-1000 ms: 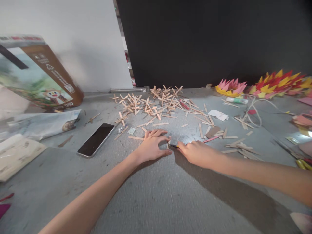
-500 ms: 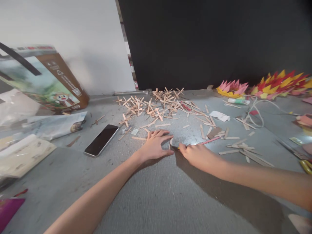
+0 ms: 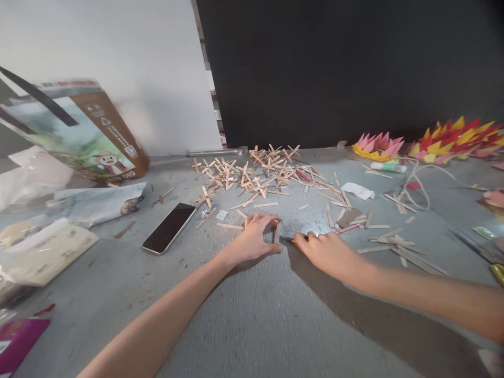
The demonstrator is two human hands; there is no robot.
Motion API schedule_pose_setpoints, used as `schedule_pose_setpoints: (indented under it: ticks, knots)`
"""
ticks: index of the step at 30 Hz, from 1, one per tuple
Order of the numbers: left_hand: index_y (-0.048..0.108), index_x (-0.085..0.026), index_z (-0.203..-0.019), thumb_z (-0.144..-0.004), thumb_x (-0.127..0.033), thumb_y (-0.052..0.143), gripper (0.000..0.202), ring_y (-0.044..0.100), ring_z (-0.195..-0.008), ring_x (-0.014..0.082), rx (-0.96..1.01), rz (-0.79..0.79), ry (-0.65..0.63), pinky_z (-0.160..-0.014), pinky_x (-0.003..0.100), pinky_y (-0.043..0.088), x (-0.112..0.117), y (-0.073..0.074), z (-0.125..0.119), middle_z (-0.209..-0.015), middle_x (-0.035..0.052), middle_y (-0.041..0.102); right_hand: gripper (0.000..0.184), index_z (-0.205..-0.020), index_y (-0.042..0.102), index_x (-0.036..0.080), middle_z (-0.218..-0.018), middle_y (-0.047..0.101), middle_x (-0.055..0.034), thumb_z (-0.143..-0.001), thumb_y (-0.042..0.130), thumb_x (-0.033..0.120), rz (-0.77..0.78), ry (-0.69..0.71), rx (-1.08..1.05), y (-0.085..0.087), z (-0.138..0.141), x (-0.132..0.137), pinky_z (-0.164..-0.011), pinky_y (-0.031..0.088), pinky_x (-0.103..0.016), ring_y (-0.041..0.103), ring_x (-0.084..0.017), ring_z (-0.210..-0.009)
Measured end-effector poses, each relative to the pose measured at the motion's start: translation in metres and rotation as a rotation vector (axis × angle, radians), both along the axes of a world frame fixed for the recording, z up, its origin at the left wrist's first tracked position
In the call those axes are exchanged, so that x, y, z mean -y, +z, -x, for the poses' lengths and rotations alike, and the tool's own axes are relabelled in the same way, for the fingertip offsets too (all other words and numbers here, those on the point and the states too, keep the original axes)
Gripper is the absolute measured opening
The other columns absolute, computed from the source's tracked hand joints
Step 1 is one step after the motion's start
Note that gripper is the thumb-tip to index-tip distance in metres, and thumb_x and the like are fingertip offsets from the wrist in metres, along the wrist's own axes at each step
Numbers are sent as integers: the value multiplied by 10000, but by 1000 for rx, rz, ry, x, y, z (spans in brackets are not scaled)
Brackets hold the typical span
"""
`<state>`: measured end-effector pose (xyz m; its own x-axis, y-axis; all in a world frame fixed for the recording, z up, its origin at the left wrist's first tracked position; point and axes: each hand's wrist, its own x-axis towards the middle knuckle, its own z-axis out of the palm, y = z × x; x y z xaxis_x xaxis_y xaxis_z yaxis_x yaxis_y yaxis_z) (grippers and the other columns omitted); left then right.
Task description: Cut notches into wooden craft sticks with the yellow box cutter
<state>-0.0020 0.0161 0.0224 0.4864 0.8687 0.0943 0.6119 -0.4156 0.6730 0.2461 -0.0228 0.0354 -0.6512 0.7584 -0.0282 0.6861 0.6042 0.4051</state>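
My left hand (image 3: pixel 255 239) rests on the grey table (image 3: pixel 252 320), its thumb and fingers pinching a short wooden stick (image 3: pixel 277 231) that stands on the surface. Just to its right, my right hand (image 3: pixel 325 251) is closed round a pink-handled tool (image 3: pixel 345 229) whose dark tip (image 3: pixel 290 240) points at the foot of that stick. Behind both hands lies a heap of glued stick crosses (image 3: pixel 252 173). More loose sticks (image 3: pixel 397 247) are scattered to the right.
A black phone (image 3: pixel 169 228) lies left of my left hand. Further left are a printed cardboard box (image 3: pixel 79 136), papers (image 3: pixel 47 252) and a plastic bag. Paper flowers (image 3: pixel 444 139), a glue stick (image 3: pixel 384 166) and a white cable (image 3: pixel 417 184) sit at the back right.
The view has shifted slightly, so everything sits a little further right and lower. Both hands stay together at the stick, the left fingers drawn tighter around it.
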Motion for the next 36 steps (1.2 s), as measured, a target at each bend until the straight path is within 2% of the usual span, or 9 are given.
schedule_pose_setpoints:
  ticks: [2, 4, 8, 14, 19, 28, 36]
  knots:
    - [574, -285, -1412, -766, -383, 870, 716, 571, -1241, 318, 40, 14, 10, -1146, 514, 374, 3, -2, -1, -1152, 68, 699, 153, -1056, 627, 143, -730, 723, -88, -1051, 478, 175, -36, 21, -79, -1, -5, -2, -519, 202, -302, 700, -210, -573]
    - [538, -277, -1431, -811, -351, 838, 693, 602, -1190, 291, 64, 18, -9, -1169, 512, 339, 5, -2, -2, -1001, 29, 718, 285, -1003, 633, 152, -704, 697, -68, -1108, 408, 291, -79, 65, -174, -4, -10, -3, -531, 197, -306, 658, -188, -540]
    - [492, -269, -1467, -865, -310, 788, 672, 596, -1164, 276, 82, 60, -16, -1140, 476, 370, 8, -2, -4, -896, 4, 715, 333, -961, 665, 156, -747, 677, -53, -1122, 415, 304, -148, 141, -329, -15, -15, -4, -579, 250, -307, 640, -163, -608]
    - [467, -279, -1483, -894, -325, 773, 665, 569, -1142, 289, 97, 91, -7, -1095, 470, 411, 10, -3, -4, -874, 3, 712, 328, -959, 713, 181, -731, 654, -21, -1115, 461, 320, -170, 132, -464, -26, -21, -12, -619, 301, -310, 616, -155, -612]
    - [458, -286, -1489, -904, -327, 760, 660, 595, -1104, 287, 92, 79, -8, -1071, 470, 422, 9, -6, -4, -876, 1, 705, 317, -970, 719, 182, -749, 649, -21, -1110, 476, 327, -113, 170, -479, -28, -25, -16, -636, 326, -301, 616, -152, -646]
    - [475, -291, -1485, -882, -283, 787, 678, 588, -1096, 257, 113, 98, -31, -1088, 430, 393, 8, -2, -4, -875, -14, 698, 319, -954, 709, 178, -725, 633, -21, -1111, 471, 322, -145, 185, -492, -28, -22, -17, -609, 312, -304, 594, -148, -618]
    - [477, -282, -1464, -875, -263, 799, 672, 622, -942, 207, 187, 128, -25, -1018, 381, 409, 6, -4, -3, -808, -51, 674, 291, -938, 697, 189, -712, 628, -19, -1100, 497, 323, -165, 202, -547, -31, -24, -18, -599, 321, -317, 598, -155, -610]
